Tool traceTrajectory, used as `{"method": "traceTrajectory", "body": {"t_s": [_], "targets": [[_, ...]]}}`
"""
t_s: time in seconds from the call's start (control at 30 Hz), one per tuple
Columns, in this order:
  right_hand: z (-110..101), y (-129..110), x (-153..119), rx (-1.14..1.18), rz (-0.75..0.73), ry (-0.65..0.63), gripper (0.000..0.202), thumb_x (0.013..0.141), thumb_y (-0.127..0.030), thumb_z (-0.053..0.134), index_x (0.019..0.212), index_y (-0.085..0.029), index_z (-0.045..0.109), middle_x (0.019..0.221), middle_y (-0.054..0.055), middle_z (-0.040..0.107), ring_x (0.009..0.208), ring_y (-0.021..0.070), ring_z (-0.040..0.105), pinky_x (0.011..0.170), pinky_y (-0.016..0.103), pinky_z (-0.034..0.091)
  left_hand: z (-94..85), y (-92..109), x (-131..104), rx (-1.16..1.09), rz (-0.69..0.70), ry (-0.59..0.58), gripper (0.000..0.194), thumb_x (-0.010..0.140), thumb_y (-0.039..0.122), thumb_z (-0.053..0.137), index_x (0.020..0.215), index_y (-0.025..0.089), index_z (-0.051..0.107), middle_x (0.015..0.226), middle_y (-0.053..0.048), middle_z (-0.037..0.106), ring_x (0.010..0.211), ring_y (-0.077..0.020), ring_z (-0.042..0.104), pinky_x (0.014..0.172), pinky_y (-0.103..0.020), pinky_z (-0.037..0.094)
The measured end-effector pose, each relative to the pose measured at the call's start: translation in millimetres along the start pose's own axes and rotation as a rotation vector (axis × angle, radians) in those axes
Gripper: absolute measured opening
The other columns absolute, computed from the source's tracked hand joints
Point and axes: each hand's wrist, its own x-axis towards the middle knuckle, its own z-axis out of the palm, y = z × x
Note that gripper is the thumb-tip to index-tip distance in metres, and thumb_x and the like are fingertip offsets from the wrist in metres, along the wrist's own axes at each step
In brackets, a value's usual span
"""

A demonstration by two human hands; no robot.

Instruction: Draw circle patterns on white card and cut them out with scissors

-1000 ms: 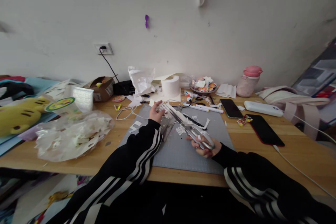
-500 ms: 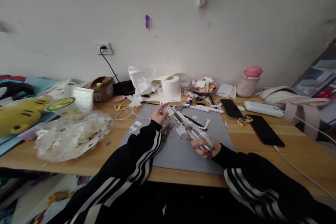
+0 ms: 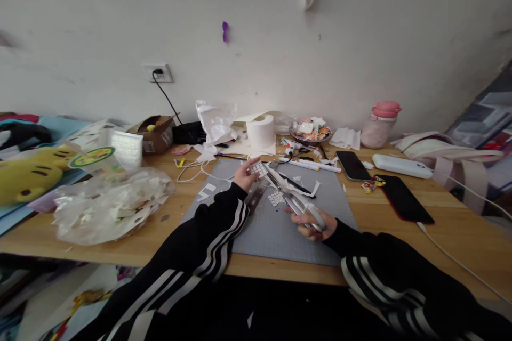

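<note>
Between the thumb and fingers of my left hand [image 3: 242,175] is a small white sheet [image 3: 258,170] patterned with rounded shapes. My right hand [image 3: 314,225] is closed around the pale handles of a pair of scissors [image 3: 296,203]. Their metal blades point up and left, meeting the sheet's right edge; the exact contact is too small to make out. Below the blades, a cluster of white rounded pieces [image 3: 276,198] lies on the grey cutting mat [image 3: 276,240]. White strips [image 3: 314,190] lie to the right of the blades, and small white rectangular pieces [image 3: 206,192] rest at the mat's left.
Behind the mat stand a white paper roll [image 3: 260,133], a bowl of scraps [image 3: 311,130] and several markers [image 3: 328,168]. Two phones [image 3: 406,198] and a white power bank [image 3: 402,165] lie right, near a pink-lidded bottle [image 3: 380,125]. A plastic bag of scraps [image 3: 112,213] sits left.
</note>
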Motion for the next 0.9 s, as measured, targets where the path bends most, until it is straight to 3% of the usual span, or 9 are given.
{"method": "traceTrajectory", "body": {"t_s": [0.9], "targets": [[-0.9,3.8,3.0,-0.016,-0.037,0.006,0.048,0.052,-0.029,0.082,0.093,-0.021,0.059,0.051,-0.014,0.042,0.03,-0.0012,0.022,0.028,0.012,0.013,-1.7,-2.5,1.6,-0.06,-0.013,-0.016,0.018,0.09,0.025,0.058,0.103,0.014,0.059,0.089,-0.002,0.063,0.065,-0.0097,0.059,0.059,-0.025,0.053]]}}
